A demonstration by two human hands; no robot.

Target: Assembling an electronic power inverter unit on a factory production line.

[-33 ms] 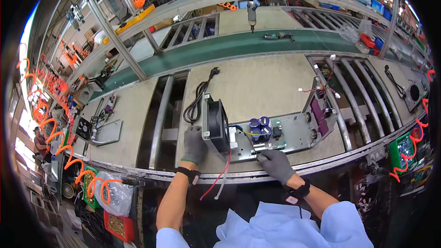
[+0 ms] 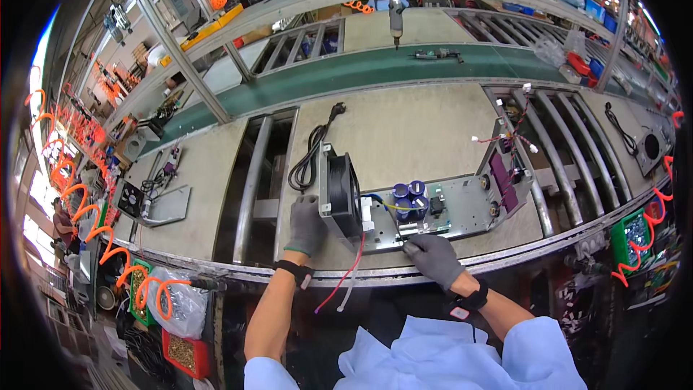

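An L-shaped metal chassis [image 2: 462, 206] of an open power supply lies on a pale board, with purple-blue capacitors [image 2: 410, 200] and a circuit board [image 2: 440, 209] on it. At its left end a black fan [image 2: 343, 189] stands upright in a metal panel. My left hand [image 2: 304, 224], in a grey glove, is closed against that panel's lower left side, its fingertips partly hidden. My right hand [image 2: 434, 256], also gloved, pinches the chassis's front edge with thumb and fingers. Red and white wires [image 2: 342, 289] hang over the table's front edge between my hands.
A coiled black power cord [image 2: 312, 155] lies behind my left hand. Metal rollers [image 2: 253, 188] flank the board. Another fan unit [image 2: 155, 202] sits at left. A screwdriver [image 2: 395, 18] hangs above the green belt [image 2: 346, 72]. Bins of screws [image 2: 189, 354] stand lower left.
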